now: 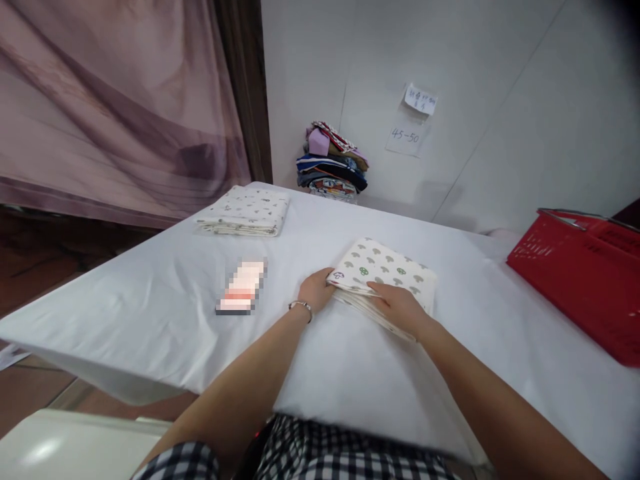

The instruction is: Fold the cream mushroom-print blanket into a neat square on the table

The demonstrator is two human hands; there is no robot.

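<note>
Black-and-white checked clothing filled the bottom edge, nearest the camera. Beyond it, on the white-covered table, lay a folded cloth printed with mushroom-like shapes, directly before the person. Its long axis ran on a slant, from far left to near right; the layered long edge faced the person, and one short side pointed to the left.

The left hand pinched the left corner, thumb on top. The right hand lay over the layered edge with a fingertip on the upper face; how firmly it gripped could not be told.

Farther left, well apart, sat a second folded cloth, with a pixelated, phone-like object nearer the person. A red basket stood at the right.
</note>
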